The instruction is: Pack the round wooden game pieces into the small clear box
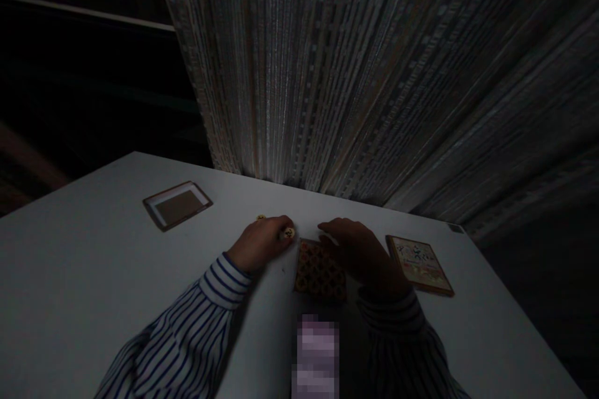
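Observation:
A round wooden xiangqi piece (289,233) with a dark character on its face is pinched at the fingertips of my left hand (262,242). Just behind that hand, a second xiangqi piece (261,217) is partly visible on the table. A shallow square tray (296,283) filled with rows of round pieces lies between my hands. Over the tray's right side reaches my right hand (358,252), its thumb and fingers apart with nothing seen between them. That hand covers the tray's upper right part.
On the white table (93,262), an open shallow box part (178,206) with a brown inside lies at the left. A flat box cover with a printed picture (418,262) lies at the right. A patterned curtain (299,75) hangs along the back edge. The light is dim.

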### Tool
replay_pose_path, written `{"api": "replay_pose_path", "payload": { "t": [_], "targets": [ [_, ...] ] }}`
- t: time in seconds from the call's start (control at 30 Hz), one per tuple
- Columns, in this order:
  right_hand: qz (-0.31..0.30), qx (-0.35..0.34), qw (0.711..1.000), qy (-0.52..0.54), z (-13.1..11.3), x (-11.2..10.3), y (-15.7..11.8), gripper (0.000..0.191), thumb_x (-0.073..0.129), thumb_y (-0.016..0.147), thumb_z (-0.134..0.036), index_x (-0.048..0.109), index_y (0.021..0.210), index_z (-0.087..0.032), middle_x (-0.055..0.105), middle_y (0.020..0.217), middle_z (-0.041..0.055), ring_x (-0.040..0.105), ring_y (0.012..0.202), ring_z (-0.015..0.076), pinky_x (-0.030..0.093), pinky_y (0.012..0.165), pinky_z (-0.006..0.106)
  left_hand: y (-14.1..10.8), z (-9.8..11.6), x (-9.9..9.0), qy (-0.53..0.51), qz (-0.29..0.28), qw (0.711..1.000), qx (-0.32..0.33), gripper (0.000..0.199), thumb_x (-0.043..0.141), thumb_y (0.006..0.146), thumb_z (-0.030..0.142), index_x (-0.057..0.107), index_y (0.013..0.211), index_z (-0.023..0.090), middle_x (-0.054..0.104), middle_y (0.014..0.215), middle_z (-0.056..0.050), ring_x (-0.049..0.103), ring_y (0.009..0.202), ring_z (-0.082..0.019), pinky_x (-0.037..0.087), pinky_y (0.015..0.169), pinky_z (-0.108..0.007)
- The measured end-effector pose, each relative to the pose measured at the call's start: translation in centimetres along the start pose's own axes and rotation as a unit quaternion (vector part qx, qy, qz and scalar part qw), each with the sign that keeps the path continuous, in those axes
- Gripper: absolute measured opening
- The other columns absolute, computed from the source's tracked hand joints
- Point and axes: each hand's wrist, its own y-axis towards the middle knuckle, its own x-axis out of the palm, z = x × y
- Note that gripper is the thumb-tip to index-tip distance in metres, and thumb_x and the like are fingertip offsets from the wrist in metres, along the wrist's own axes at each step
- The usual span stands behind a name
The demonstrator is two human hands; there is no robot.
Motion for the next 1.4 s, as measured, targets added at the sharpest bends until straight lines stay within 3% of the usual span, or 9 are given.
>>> {"api": "replay_pose_path", "payload": {
  "t": [0.4,0.77,1.13,1.4],
  "targets": [
    [-0.017,-0.009,1.0,-0.004,-0.4,0.6,0.0,0.021,0.048,0.086,-0.02,0.061,0.102,-0.019,0.067,0.09,0.0055,0.06,0.083,0.0187,0.04,0.068,0.029,0.0,0.6,0.0,-0.108,0.024,0.993,0.047,0.016,0.055,0.075,0.025,0.059,0.09,0.02,0.065,0.079,-0.001,0.06,0.072,-0.016,0.042,0.065,-0.025],
    [-0.027,-0.014,1.0,-0.004,-0.5,0.7,0.3,0.019,0.048,0.087,-0.024,0.063,0.095,-0.018,0.067,0.086,0.0059,0.061,0.078,0.0179,0.038,0.065,0.028,-0.2,1.1,-0.4,-0.15,-0.018,0.983,0.106,0.015,0.053,0.079,0.023,0.06,0.092,0.019,0.065,0.081,0.0,0.058,0.073,-0.014,0.043,0.066,-0.025],
    [-0.061,-0.014,0.998,-0.013,-1.1,0.0,0.4,0.021,0.043,0.089,-0.025,0.063,0.087,-0.017,0.066,0.08,0.0056,0.059,0.075,0.0162,0.034,0.062,0.026,-0.3,1.4,0.0,-0.145,-0.023,0.984,0.099,0.018,0.056,0.078,0.026,0.056,0.094,0.018,0.064,0.083,-0.002,0.059,0.076,-0.016,0.044,0.067,-0.027],
    [-0.037,-0.021,0.999,0.013,-0.8,0.2,0.3,0.021,0.042,0.089,-0.023,0.061,0.097,-0.017,0.066,0.083,0.0057,0.059,0.078,0.0172,0.034,0.063,0.028,-0.2,1.4,-0.2,-0.167,-0.006,0.981,0.103,0.016,0.057,0.077,0.026,0.057,0.091,0.019,0.064,0.081,-0.001,0.059,0.075,-0.015,0.044,0.068,-0.027]
  ]
}}
